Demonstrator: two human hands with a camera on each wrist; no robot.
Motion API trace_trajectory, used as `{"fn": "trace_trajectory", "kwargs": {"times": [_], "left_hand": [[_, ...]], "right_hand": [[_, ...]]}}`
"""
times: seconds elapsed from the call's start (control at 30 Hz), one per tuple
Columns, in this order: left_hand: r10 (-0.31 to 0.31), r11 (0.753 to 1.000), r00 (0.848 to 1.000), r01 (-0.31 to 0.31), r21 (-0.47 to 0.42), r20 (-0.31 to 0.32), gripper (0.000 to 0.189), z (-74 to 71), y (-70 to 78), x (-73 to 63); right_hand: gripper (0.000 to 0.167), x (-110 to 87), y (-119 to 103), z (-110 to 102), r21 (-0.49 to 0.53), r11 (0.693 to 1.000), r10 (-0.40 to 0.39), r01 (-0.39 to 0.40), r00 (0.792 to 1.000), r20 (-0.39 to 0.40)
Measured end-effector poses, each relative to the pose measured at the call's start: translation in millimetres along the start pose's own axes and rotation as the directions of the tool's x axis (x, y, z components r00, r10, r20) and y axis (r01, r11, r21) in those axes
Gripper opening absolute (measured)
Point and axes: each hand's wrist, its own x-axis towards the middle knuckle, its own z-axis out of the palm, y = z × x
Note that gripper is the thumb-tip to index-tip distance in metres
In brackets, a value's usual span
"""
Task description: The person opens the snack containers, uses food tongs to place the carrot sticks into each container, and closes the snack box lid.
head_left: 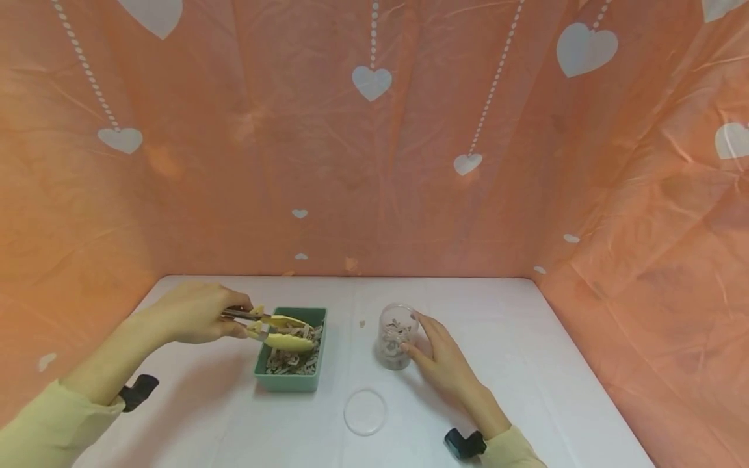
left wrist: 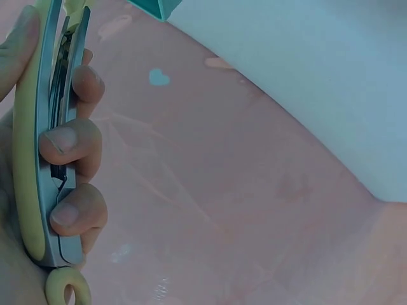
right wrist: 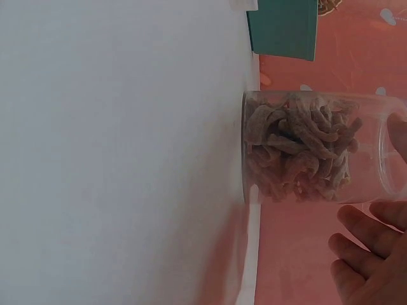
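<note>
My left hand (head_left: 201,313) grips a pair of tongs (left wrist: 28,146) with yellow tips and metal-and-yellow handles, its fingers curled round the handles. The yellow tips (head_left: 290,342) are down in a green rectangular tub (head_left: 287,383) of brownish-grey dried strips (head_left: 287,362). My right hand (head_left: 441,357) holds a clear jar (head_left: 396,338) near its rim, thumb on one side and index finger on the other. The jar stands upright on the table, mostly filled with the same kind of strips (right wrist: 299,143). The other right fingers (right wrist: 372,232) lie apart from the glass.
A clear round lid or ring (head_left: 365,412) lies on the white table (head_left: 234,416) in front of the jar. One small crumb (head_left: 362,323) sits between tub and jar. Orange cloth (head_left: 328,162) with white hearts rises behind and at both sides.
</note>
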Motion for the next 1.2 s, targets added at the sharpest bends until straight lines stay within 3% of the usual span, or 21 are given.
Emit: {"fn": "trace_trajectory", "kwargs": {"times": [0.4,0.93,1.2], "left_hand": [[-0.074,0.997,0.997,0.074,-0.026,-0.036,0.026,4.9,-6.1,-9.6],[-0.114,0.992,0.992,0.111,-0.058,-0.046,0.034,6.6,-8.5,-14.3],[-0.074,0.996,0.992,0.069,-0.055,-0.105,0.033,0.8,-11.1,-14.9]], "right_hand": [[0.072,-0.4,-1,0,0.005,1.0,0.006,-0.006,1.0,-0.001],[0.072,-1.0,-2,0,-0.003,1.0,-0.003,0.003,1.0,-0.005],[0.073,-0.8,-1,0,-0.004,1.0,-0.002,0.002,1.0,-0.002]]}}
